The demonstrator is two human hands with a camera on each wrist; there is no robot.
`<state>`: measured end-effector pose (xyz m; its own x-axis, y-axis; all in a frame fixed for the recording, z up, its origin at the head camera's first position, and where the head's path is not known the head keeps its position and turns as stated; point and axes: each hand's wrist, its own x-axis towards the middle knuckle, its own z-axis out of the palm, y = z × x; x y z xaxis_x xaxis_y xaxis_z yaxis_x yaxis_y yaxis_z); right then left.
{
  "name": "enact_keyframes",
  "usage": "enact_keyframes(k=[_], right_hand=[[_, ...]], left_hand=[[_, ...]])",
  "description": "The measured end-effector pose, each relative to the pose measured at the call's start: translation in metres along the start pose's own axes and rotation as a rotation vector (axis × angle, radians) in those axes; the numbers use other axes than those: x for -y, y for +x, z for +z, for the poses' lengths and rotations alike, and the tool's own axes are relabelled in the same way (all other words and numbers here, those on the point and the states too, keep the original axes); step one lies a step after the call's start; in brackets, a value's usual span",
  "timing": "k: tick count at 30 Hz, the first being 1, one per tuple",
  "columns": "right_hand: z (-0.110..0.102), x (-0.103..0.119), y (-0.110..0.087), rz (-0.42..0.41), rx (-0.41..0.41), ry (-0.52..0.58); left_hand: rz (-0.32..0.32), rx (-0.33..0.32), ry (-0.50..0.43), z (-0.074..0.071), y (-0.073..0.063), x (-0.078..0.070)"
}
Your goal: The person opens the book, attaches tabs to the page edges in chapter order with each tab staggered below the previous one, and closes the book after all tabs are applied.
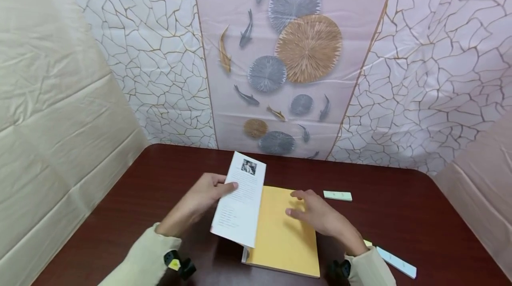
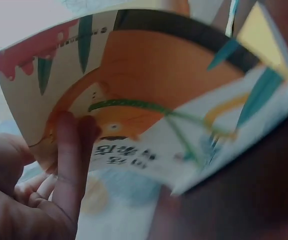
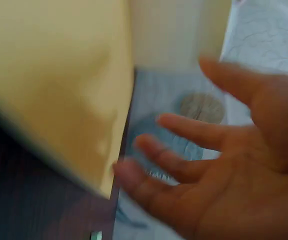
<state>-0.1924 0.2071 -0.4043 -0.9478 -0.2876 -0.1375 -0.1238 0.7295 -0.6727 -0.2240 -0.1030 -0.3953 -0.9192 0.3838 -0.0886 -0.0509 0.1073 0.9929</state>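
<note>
A book lies on the dark table with its yellow page (image 1: 286,232) facing up. Its front cover (image 1: 242,201) stands lifted at the left, the printed inner flap with a small photo turned toward the head view. My left hand (image 1: 208,195) pinches the cover's left edge, thumb on the flap side and fingers behind. In the left wrist view the cover's outside (image 2: 149,65) shows an orange drawing with green leaves, bent in a curve. Over the yellow page hovers my right hand (image 1: 320,215), its fingers spread and holding nothing; the right wrist view shows the hand (image 3: 224,160) beside the page.
A pale green strip (image 1: 338,195) lies on the table behind the right hand. Near the right sleeve is a light blue strip (image 1: 396,261), with a small yellow piece (image 1: 367,243) partly hidden by the wrist. A patterned cloth (image 1: 280,54) hangs behind the table.
</note>
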Motion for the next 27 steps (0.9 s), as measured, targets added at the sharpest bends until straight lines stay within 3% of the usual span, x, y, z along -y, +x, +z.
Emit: enact_keyframes(k=[5, 12, 16, 22, 27], right_hand=[[0.003, -0.011, 0.001, 0.119, 0.035, -0.217], [0.009, -0.012, 0.005, 0.150, 0.031, -0.324], [0.010, -0.012, 0.006, 0.175, 0.029, -0.330], [0.013, -0.016, 0.007, 0.197, 0.031, -0.325], [0.014, -0.019, 0.007, 0.175, 0.025, -0.324]], left_hand=[[-0.041, -0.016, 0.155, -0.034, -0.007, -0.006], [-0.125, -0.089, 0.351, -0.062, -0.011, 0.017], [-0.155, -0.156, 0.506, -0.062, -0.013, 0.030], [-0.144, -0.247, 0.830, -0.054, -0.016, 0.037], [-0.187, -0.282, 1.083, -0.047, -0.018, 0.042]])
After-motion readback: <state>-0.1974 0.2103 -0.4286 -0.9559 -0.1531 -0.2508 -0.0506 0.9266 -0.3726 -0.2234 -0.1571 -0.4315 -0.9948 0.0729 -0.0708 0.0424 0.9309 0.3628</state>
